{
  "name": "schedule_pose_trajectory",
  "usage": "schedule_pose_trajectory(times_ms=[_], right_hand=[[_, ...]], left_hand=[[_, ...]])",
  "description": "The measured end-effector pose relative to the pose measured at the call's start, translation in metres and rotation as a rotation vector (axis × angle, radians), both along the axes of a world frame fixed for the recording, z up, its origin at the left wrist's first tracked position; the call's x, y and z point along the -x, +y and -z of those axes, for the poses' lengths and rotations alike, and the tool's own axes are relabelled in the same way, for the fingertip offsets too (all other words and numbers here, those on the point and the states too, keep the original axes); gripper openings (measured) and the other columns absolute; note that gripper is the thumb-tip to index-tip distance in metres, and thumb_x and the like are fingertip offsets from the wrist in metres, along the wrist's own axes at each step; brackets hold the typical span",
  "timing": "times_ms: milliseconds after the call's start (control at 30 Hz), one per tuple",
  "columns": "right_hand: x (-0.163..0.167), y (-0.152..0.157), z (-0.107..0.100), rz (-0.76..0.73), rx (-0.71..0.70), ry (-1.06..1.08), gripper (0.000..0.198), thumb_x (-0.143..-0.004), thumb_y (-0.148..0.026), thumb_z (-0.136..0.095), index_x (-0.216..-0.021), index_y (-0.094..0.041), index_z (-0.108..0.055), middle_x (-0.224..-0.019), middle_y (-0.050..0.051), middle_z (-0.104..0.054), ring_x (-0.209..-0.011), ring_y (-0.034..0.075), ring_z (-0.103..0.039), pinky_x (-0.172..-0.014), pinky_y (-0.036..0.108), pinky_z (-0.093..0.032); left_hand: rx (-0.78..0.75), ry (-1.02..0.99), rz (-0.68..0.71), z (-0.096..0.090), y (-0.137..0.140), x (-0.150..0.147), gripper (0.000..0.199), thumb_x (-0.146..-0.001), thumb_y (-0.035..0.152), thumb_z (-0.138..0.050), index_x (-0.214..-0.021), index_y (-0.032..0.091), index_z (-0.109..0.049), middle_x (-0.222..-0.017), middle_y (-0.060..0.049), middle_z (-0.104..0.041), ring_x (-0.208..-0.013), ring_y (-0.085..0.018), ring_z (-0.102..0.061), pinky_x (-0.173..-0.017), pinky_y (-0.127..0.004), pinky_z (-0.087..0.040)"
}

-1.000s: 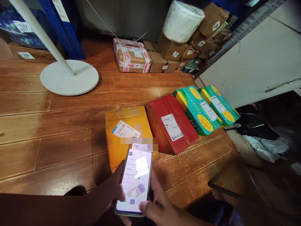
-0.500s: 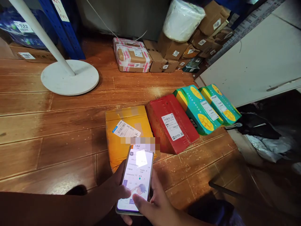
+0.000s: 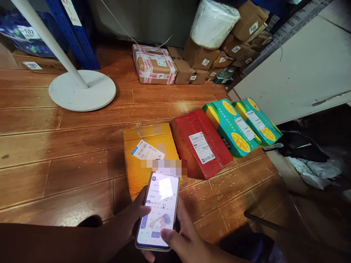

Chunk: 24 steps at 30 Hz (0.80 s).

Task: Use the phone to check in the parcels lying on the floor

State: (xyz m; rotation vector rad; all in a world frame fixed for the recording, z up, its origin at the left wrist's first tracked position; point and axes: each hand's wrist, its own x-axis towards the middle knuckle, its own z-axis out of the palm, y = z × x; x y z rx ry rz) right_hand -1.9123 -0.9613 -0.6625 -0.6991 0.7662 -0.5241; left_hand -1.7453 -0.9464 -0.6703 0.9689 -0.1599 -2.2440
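Both hands are gripping a phone (image 3: 159, 210) low in view: the left hand (image 3: 128, 226) is wrapping its edge while the right hand (image 3: 186, 239) is thumbing the lit screen. Its long axis is pointing away toward a yellow parcel (image 3: 149, 153) just beyond, with a red box (image 3: 201, 144) and two green boxes (image 3: 242, 126) lying alongside on the wooden floor (image 3: 68, 146).
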Motion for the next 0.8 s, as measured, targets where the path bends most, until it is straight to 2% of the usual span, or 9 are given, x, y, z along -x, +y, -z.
schedule_pose_trajectory(times_ms=[133, 267, 400, 533, 700, 800], right_hand=[[0.0034, 0.0001, 0.001, -0.012, 0.017, 0.023, 0.065, -0.077, -0.044, -0.064, -0.128, -0.027, -0.028, -0.105, 0.007, -0.064, -0.084, 0.023, -0.064, -0.067, 0.036, -0.045], [0.0028, -0.0003, 0.0004, 0.004, 0.02, 0.085, 0.061, -0.079, -0.045, -0.061, -0.128, -0.026, -0.031, -0.105, 0.006, -0.063, -0.093, 0.025, -0.061, -0.071, 0.037, -0.045], [0.0016, -0.0001, 0.0009, 0.023, -0.01, 0.112, 0.06, -0.081, -0.047, -0.059, -0.13, -0.026, -0.031, -0.105, 0.006, -0.064, -0.085, 0.022, -0.062, -0.066, 0.035, -0.044], [0.0008, -0.0011, -0.0001, 0.011, 0.001, 0.095, 0.06, -0.079, -0.049, -0.06, -0.127, -0.026, -0.033, -0.107, 0.007, -0.064, -0.092, 0.024, -0.062, -0.066, 0.035, -0.045], [-0.0003, -0.0023, -0.002, 0.009, 0.006, 0.084, 0.06, -0.079, -0.05, -0.06, -0.126, -0.025, -0.032, -0.108, 0.007, -0.065, -0.091, 0.024, -0.064, -0.064, 0.034, -0.045], [-0.0008, -0.0023, -0.0025, 0.016, 0.0, 0.077, 0.061, -0.079, -0.049, -0.061, -0.127, -0.025, -0.031, -0.107, 0.007, -0.066, -0.09, 0.024, -0.064, -0.063, 0.033, -0.045]], left_hand=[[0.057, 0.002, -0.016, 0.0007, -0.0004, 0.0002, 0.072, -0.072, 0.037, -0.064, -0.131, 0.028, -0.024, -0.101, -0.009, -0.062, -0.082, -0.03, -0.067, -0.044, -0.027, -0.057], [0.146, -0.048, 0.067, 0.0023, -0.0007, -0.0008, 0.078, -0.067, 0.031, -0.067, -0.133, 0.029, -0.025, -0.099, -0.007, -0.063, -0.073, -0.023, -0.067, -0.047, -0.026, -0.057], [0.128, -0.086, 0.09, 0.0022, -0.0004, -0.0015, 0.081, -0.066, 0.034, -0.065, -0.134, 0.03, -0.022, -0.104, -0.009, -0.062, -0.077, -0.025, -0.067, -0.048, -0.028, -0.057], [0.128, -0.124, 0.109, -0.0025, -0.0025, -0.0018, 0.08, -0.068, 0.032, -0.063, -0.135, 0.029, -0.019, -0.101, -0.009, -0.063, -0.074, -0.024, -0.067, -0.047, -0.027, -0.056], [0.024, -0.032, 0.047, -0.0033, -0.0042, -0.0002, 0.074, -0.057, 0.023, -0.057, -0.126, 0.027, -0.031, -0.1, -0.008, -0.064, -0.075, -0.027, -0.067, -0.044, -0.027, -0.056], [-0.016, 0.024, -0.005, 0.002, -0.002, 0.001, 0.07, -0.061, 0.029, -0.058, -0.125, 0.028, -0.031, -0.101, -0.009, -0.064, -0.075, -0.028, -0.068, -0.044, -0.028, -0.057]])
